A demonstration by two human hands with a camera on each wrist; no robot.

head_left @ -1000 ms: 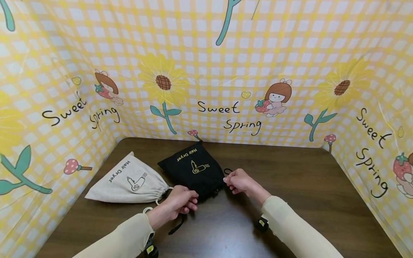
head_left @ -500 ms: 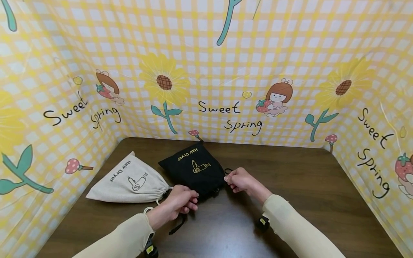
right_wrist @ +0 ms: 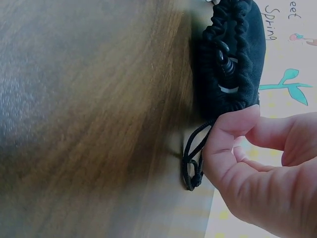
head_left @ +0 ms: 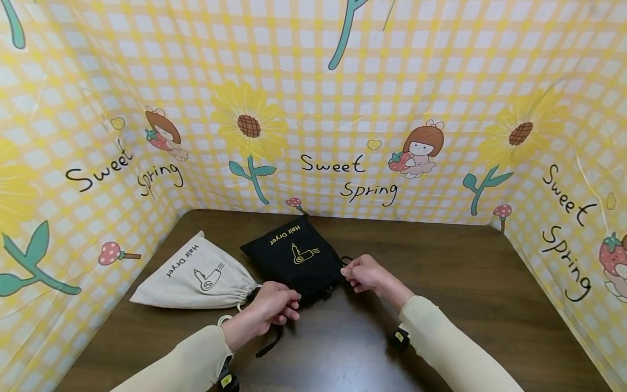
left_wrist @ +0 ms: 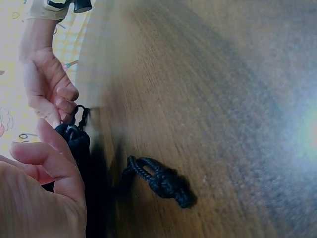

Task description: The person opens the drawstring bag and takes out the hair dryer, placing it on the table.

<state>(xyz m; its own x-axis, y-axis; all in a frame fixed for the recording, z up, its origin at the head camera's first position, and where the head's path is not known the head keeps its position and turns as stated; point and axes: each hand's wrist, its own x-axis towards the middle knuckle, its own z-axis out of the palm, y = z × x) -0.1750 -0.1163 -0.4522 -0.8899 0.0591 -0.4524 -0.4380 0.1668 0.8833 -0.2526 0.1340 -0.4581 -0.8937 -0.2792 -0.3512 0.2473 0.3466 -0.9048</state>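
Black drawstring bag, yellow-printed, mouth gathered.

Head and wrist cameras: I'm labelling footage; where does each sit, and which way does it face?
Head: on the head, facing forward and down at the black bag and white bag; both sleeves, left grip and right grip show.
Left wrist: on that wrist, facing along the table; left grip near, right grip and sleeve beyond.
Right wrist: on that wrist, facing the black bag's gathered mouth; right grip near.
Both wrist views share right grip, black bag, table.
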